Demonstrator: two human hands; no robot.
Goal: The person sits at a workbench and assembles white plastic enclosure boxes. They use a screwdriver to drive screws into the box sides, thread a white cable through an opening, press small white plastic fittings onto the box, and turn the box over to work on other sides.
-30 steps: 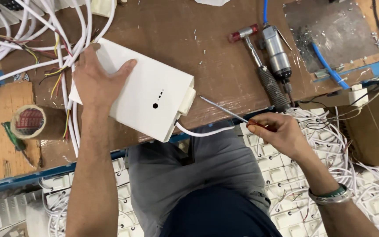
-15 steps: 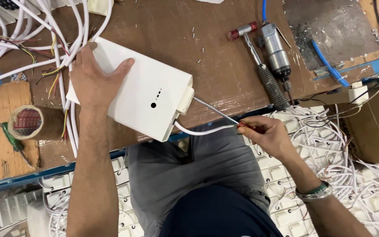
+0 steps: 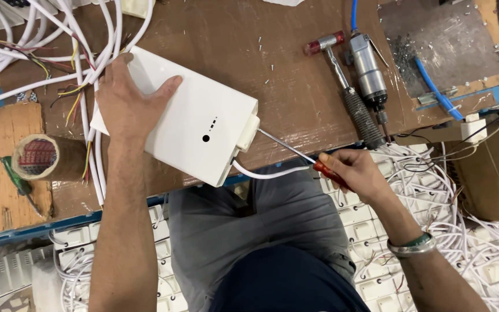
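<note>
A white plastic box [image 3: 197,121] lies flat on the brown workbench [image 3: 295,75], with a white cable [image 3: 264,173] leaving its near edge. My left hand [image 3: 127,107] presses down on the box's far left end. My right hand [image 3: 350,170] grips a red-handled screwdriver [image 3: 295,151]; its metal tip touches the small tab on the box's right edge.
A hammer [image 3: 342,69] and a pneumatic tool [image 3: 368,69] with a blue hose lie right of the box. White cables with coloured wires [image 3: 82,69] sprawl at the left beside a tape roll [image 3: 38,157]. Heaps of white boxes and cables [image 3: 463,231] lie below the bench.
My right hand has shifted slightly left and up, bringing the screwdriver tip in against the box's right edge. My left hand stays on the box.
</note>
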